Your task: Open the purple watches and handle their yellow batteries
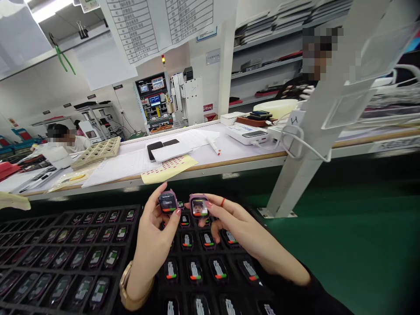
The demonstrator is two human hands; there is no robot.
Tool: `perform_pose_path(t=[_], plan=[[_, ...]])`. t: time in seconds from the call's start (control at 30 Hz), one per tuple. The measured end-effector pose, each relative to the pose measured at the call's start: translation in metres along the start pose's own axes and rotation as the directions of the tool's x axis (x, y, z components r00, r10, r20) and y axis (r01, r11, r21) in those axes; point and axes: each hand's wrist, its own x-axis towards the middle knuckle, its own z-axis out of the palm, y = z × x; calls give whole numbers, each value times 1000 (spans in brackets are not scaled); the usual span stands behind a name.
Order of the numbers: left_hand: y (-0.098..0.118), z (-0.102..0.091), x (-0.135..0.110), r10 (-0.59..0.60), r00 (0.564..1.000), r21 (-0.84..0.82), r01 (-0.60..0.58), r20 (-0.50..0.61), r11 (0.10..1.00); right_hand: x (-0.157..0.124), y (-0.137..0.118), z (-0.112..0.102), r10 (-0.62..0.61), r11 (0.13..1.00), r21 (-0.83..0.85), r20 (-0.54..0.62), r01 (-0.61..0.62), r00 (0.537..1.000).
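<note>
My left hand (155, 234) grips a purple-framed smartwatch (168, 202) between thumb and fingers; its lit screen shows text and a red and green bar. In my right hand (234, 218) is a second purple smartwatch (198, 207), its screen showing a picture of a person, with my thumb on the screen's edge. Both watches are held side by side above a black tray (179, 256) of several lit watches (194, 270) in separate compartments. My hands hide part of the tray's far rows.
Another black tray (136, 245) of watches lies to the left. Beyond is a bench with a phone (155, 151), papers, a yellow sheet (169, 169), a marker (214, 145) and a white box (246, 134). A slanted white post (295, 170) rises at right. Two people sit farther off.
</note>
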Motion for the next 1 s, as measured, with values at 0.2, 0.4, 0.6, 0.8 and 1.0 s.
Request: perform_pose_path(t=[0.2, 0.4, 0.6, 0.8, 1.0], plan=[[-2, 0, 0, 1, 1000, 7, -1, 8, 1000, 1, 4, 0, -24, 1000, -1, 90, 25, 996], [-2, -1, -1, 0, 1000, 18, -1, 10, 1000, 3, 5, 0, -41, 999, -9, 93, 42, 995], [-1, 1, 0, 5, 1000, 14, -5, -3, 1000, 2, -3, 2, -43, 998, -34, 62, 45, 997], [-2, 2, 0, 1, 1000, 11, -1, -13, 1000, 3, 2, 1, -53, 998, -16, 59, 54, 997], [-3, 2, 1, 3, 1000, 21, -3, -1, 1000, 2, 0, 1, -64, 998, 2, 82, 64, 995]])
